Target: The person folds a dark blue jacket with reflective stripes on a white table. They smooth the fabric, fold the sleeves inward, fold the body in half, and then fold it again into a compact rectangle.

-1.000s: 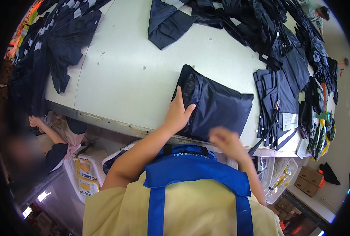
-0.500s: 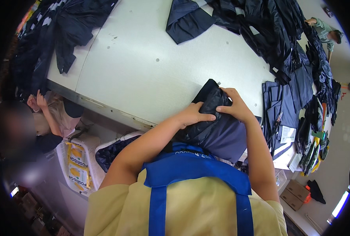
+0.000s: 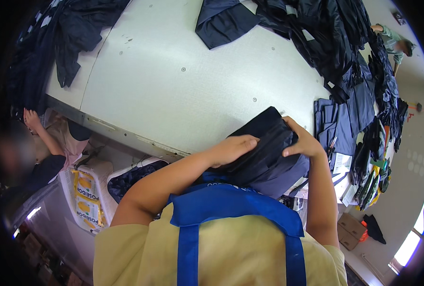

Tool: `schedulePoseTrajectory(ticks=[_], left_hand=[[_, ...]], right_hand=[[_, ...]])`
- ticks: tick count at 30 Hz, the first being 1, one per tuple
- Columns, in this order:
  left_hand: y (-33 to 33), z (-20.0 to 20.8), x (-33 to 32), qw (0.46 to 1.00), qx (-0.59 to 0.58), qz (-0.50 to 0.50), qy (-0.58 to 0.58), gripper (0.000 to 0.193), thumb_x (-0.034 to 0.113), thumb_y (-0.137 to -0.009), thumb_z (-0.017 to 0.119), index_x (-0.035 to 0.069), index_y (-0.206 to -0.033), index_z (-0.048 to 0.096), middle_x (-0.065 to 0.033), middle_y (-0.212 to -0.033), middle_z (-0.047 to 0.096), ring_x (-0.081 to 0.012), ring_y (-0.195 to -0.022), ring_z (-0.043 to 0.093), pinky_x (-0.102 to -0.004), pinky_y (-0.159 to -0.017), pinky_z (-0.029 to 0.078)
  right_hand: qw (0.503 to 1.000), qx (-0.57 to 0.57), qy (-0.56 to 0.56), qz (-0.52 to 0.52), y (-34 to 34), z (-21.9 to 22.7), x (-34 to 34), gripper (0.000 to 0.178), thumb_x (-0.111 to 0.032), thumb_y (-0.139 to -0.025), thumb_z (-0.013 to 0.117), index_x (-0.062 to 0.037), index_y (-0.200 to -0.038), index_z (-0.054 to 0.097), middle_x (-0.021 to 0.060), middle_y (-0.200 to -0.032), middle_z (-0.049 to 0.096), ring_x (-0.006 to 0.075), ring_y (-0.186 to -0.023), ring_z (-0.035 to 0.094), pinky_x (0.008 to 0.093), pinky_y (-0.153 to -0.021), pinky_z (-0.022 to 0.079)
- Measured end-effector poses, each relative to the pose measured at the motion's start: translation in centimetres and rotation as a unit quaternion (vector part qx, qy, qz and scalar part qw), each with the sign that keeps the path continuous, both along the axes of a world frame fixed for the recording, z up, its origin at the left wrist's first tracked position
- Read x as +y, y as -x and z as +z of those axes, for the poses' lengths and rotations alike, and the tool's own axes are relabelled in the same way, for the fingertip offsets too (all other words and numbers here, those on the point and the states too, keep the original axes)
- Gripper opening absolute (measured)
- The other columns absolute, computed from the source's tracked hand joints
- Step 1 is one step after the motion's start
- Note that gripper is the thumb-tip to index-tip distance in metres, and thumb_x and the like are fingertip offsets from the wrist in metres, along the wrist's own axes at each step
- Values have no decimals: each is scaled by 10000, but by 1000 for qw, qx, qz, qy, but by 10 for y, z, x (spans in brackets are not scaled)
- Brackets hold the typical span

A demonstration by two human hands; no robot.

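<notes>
A dark garment, black and slightly shiny with a greyer purple part on its near side, lies folded at the table's near edge, close against my blue apron. My left hand presses on its left side, thumb along the top; the other fingers are partly hidden. At the right edge, my right hand grips the folded cloth, thumb on the near side and fingers curled round the far corner.
Dark garments are heaped at the far right and far left of the white table. Folded dark trousers lie at right. White baskets stand below the left edge. One co-worker is at left, another far right.
My hands have moved farther apart, the right one to the right and slightly nearer. The folded bundle between them has become broader and flatter. The whole view has shifted slightly.
</notes>
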State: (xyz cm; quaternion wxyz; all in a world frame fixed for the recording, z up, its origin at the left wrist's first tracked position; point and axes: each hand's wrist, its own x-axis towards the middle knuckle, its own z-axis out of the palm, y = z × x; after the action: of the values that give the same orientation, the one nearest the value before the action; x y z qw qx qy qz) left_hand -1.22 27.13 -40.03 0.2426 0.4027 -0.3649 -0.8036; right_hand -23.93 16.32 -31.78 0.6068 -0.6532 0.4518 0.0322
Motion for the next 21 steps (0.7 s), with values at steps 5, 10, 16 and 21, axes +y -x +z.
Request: schedulePoseTrajectory(ticks=[5, 10, 16, 21], left_hand=[[10, -4, -31, 985, -118, -115, 56, 301, 203, -964, 479, 69, -1202, 605, -131, -1008, 645, -122, -840, 611, -300, -720, 516], [39, -34, -39, 930, -216, -195, 226, 315, 219, -936, 469, 69, -1146, 649, -173, -904, 685, -255, -744, 688, -348, -622, 545], [40, -21, -29, 792, -390, -284, 373, 262, 234, -884, 503, 95, -1007, 688, -194, -984, 669, -327, -922, 658, -407, -783, 526], [9, -12, -17, 798, -402, -117, 434, 196, 143, -868, 525, 80, -1003, 653, -177, -914, 667, -317, -833, 659, -422, -736, 516]], right_hand=[[998, -44, 1, -52, 7, 11, 19, 801, -268, -512, 897, -57, -1193, 531, 42, -1084, 586, 179, -1078, 507, 296, -1007, 335], [997, -42, 4, -71, 12, 17, 26, 754, -252, -531, 891, -51, -1170, 544, 42, -1073, 592, 169, -1081, 511, 295, -998, 345], [997, -38, 30, -59, 13, 11, 30, 694, -258, -579, 870, -42, -1159, 556, 51, -1038, 607, 167, -1038, 534, 295, -967, 376], [991, 26, 82, -100, 14, 5, 34, 592, -257, -658, 828, -22, -1139, 573, 85, -1007, 621, 181, -992, 559, 297, -910, 420]])
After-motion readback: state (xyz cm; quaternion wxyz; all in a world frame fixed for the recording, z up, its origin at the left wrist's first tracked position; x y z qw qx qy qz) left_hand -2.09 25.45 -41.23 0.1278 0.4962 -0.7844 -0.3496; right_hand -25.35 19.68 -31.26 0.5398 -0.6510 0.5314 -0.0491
